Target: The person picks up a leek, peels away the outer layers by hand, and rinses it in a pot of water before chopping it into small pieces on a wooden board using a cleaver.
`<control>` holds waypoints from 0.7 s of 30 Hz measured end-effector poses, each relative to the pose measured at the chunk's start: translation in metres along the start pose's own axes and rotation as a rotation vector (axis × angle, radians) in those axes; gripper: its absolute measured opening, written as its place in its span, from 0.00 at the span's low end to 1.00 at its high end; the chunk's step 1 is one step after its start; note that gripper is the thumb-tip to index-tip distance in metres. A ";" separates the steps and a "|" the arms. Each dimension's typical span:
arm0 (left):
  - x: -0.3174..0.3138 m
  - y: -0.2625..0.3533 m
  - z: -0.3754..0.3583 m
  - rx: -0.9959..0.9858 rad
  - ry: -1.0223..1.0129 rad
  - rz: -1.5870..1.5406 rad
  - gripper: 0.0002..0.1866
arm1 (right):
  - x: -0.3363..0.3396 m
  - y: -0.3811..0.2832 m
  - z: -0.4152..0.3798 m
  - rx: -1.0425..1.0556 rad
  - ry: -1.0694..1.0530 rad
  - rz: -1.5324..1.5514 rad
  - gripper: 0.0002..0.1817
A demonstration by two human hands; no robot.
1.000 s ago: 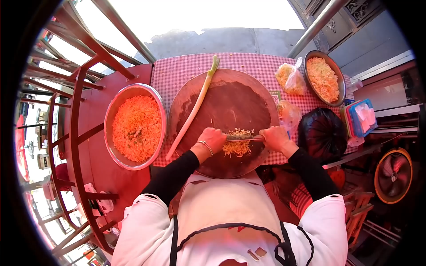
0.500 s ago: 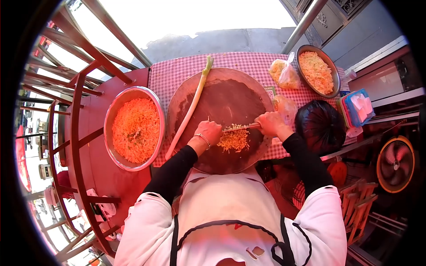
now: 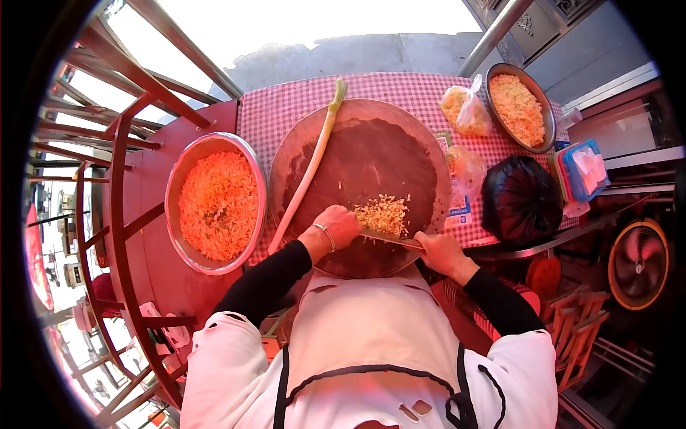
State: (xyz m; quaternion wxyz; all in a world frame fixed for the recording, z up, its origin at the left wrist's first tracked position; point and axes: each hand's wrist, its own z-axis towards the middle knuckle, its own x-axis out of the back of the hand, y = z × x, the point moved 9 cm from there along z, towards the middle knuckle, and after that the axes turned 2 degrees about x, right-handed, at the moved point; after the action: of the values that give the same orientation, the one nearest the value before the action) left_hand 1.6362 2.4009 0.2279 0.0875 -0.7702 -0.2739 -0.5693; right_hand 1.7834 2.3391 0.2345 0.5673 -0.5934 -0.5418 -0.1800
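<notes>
My right hand (image 3: 443, 256) is closed around the handle of a knife (image 3: 391, 239). At the blade's other end, my left hand (image 3: 337, 226) is closed, its fingers gripping the tip. The blade lies across the near part of a large round chopping board (image 3: 371, 157). Just beyond it is a small heap of finely chopped pale yellow-orange bits (image 3: 384, 214). A long leek-like green onion (image 3: 314, 161) rests along the board's left side, its green end pointing away from me.
Left of the board stands a metal basin (image 3: 170, 187) of orange shredded food. At right are a dark bowl (image 3: 555, 129) of similar shreds, a tied clear bag (image 3: 471, 114), a black plastic bag (image 3: 520, 200) and a blue tissue box (image 3: 587, 171). Red metal railings (image 3: 120, 186) line the left.
Both hands have brought the knife toward me, with the right hand lowered most. The chopped heap, which lay on the near side of the blade, now lies beyond it.
</notes>
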 end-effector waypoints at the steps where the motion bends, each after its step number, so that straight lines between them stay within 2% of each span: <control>1: 0.001 0.001 0.002 0.065 -0.076 0.018 0.06 | -0.001 0.006 0.001 -0.002 0.002 -0.002 0.08; 3: -0.015 -0.005 -0.007 0.052 -0.060 0.022 0.05 | -0.005 0.004 0.001 0.017 -0.049 -0.098 0.07; 6: 0.002 -0.022 -0.021 -0.041 0.192 -0.146 0.05 | 0.033 -0.042 0.005 0.007 -0.126 -0.190 0.07; 9: -0.014 -0.022 -0.012 0.075 0.150 -0.058 0.05 | 0.027 -0.014 0.015 -0.018 -0.067 -0.200 0.05; 11: -0.009 0.000 0.001 0.142 -0.033 0.015 0.06 | 0.009 0.015 0.017 0.024 -0.041 -0.181 0.04; 13: -0.009 -0.005 -0.003 0.127 0.050 0.013 0.06 | 0.017 0.005 0.018 0.065 -0.022 -0.174 0.04; 14: -0.017 -0.008 -0.012 0.121 0.036 0.006 0.06 | 0.013 0.006 0.017 0.001 -0.102 -0.219 0.05; 16: -0.007 -0.028 -0.014 0.063 0.187 -0.141 0.05 | 0.050 -0.029 0.023 0.013 -0.094 -0.254 0.05; 17: -0.010 -0.025 -0.016 0.072 0.177 -0.154 0.05 | 0.051 -0.041 0.021 0.033 -0.126 -0.275 0.05; 19: -0.004 -0.024 -0.014 0.141 0.211 -0.091 0.05 | 0.041 -0.013 0.029 0.012 -0.093 -0.241 0.04; 21: -0.007 -0.005 0.003 0.169 0.086 0.024 0.05 | 0.022 0.019 0.034 0.011 -0.121 -0.244 0.05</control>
State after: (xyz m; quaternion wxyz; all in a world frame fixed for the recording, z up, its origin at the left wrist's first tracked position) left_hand 1.6342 2.4043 0.2195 0.1707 -0.7382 -0.3077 -0.5756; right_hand 1.7938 2.3829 0.2337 0.5107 -0.5300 -0.6440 -0.2086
